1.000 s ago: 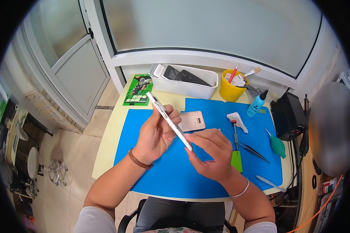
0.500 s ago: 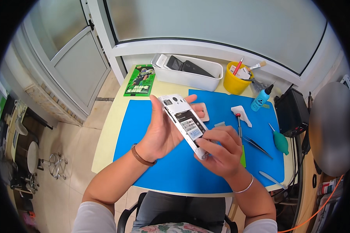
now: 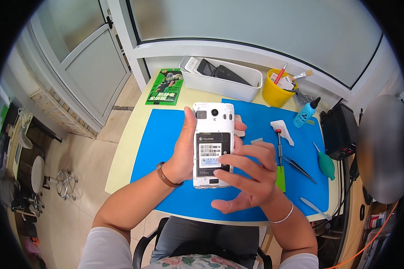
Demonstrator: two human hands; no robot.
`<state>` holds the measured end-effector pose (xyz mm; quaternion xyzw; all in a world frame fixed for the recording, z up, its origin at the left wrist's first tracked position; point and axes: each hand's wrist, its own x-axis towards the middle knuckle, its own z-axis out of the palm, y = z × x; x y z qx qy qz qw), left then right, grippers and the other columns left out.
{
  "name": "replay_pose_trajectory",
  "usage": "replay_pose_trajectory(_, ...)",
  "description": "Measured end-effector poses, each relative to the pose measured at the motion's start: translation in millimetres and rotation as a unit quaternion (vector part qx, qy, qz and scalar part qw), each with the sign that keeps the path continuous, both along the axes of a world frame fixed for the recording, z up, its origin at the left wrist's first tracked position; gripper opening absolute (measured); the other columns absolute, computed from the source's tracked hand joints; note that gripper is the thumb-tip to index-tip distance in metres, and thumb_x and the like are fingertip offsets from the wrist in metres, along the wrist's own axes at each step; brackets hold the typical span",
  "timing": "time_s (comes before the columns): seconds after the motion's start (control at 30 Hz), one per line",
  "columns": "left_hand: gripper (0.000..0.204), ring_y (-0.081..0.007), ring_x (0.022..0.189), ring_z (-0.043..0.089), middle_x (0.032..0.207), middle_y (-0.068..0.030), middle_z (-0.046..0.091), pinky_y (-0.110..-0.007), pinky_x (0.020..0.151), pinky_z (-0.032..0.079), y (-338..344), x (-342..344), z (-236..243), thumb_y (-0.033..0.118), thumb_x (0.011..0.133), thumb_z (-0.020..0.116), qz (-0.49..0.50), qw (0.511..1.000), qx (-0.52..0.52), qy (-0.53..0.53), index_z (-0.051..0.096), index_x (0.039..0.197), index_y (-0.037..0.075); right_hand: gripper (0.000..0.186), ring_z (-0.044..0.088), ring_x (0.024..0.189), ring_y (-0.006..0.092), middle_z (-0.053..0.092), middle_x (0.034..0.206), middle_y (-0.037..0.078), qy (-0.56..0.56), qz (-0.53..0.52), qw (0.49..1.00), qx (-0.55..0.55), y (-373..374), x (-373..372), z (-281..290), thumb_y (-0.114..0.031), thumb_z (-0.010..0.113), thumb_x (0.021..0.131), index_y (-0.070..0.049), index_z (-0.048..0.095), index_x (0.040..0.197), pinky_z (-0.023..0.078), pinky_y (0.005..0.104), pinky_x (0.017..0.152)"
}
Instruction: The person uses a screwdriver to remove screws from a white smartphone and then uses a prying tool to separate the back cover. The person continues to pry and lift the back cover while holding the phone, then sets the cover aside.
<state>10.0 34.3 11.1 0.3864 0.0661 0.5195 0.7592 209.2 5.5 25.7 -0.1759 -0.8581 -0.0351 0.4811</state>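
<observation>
A white smartphone (image 3: pixel 202 127) with its back cover off stands upright in my left hand (image 3: pixel 181 154). The thumb lies along its left edge, and the other fingers wrap behind it to the right edge. In its lower part sits a dark battery (image 3: pixel 201 172) with a white label. My right hand (image 3: pixel 258 172) is open, its fingers spread. Two of its fingertips rest over the battery's right side, and the thumb points left below the phone. A pale flat piece (image 3: pixel 240 124) lies behind the phone, mostly hidden.
On the blue mat (image 3: pixel 159 139) at right lie a screwdriver (image 3: pixel 279 145), tweezers (image 3: pixel 303 171), a green air blower (image 3: pixel 325 166) and a pale stick tool (image 3: pixel 313 207). Behind stand a white bin (image 3: pixel 224 88) of phones, a yellow cup (image 3: pixel 274 95) and a blue bottle (image 3: pixel 304 115).
The phone has turned from a slant to upright, its back now facing me squarely. My right hand has loosened from its lower end, and its fingers have spread.
</observation>
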Motion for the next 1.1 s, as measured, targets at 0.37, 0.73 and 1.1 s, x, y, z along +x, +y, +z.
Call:
replay_pose_trajectory(0.37, 0.112, -0.0200, 0.091, 0.078, 0.104, -0.0170, 0.076, -0.030, 0.075, 0.067, -2, -1, 9, 0.090, 0.098, 0.016, 0.005, 0.997, 0.046, 0.058, 0.055, 0.145, -0.004, 0.038, 0.063, 0.095, 0.0230, 0.073, 0.106, 0.006, 0.126, -0.035, 0.991, -0.038, 8, 1, 3, -0.025, 0.090, 0.079, -0.013, 0.070, 0.109, 0.050, 0.0353, 0.080)
replay_pose_trajectory(0.73, 0.124, -0.0203, 0.088, 0.075, 0.104, -0.0179, 0.075, -0.030, 0.072, 0.064, -4, -5, 17, 0.097, 0.092, 0.016, 0.015, 0.999, 0.048, 0.012, 0.050, 0.152, -0.007, 0.027, 0.064, 0.065, 0.0139, 0.073, 0.078, 0.007, 0.097, 0.135, 0.877, -0.451, 11, -5, -16, -0.027, 0.087, 0.088, -0.002, 0.077, 0.091, 0.050, 0.0270, 0.059)
replay_pose_trajectory(1.1, 0.114, -0.0250, 0.099, 0.075, 0.111, -0.0198, 0.074, -0.035, 0.082, 0.065, 2, -11, 17, 0.089, 0.099, 0.015, 0.012, 0.998, 0.039, -0.040, 0.045, 0.159, -0.003, 0.023, 0.071, 0.077, 0.0125, 0.081, 0.092, 0.010, 0.095, 0.228, 0.807, -0.536, 8, -7, -19, -0.018, 0.084, 0.094, 0.001, 0.082, 0.105, 0.056, 0.0262, 0.070)
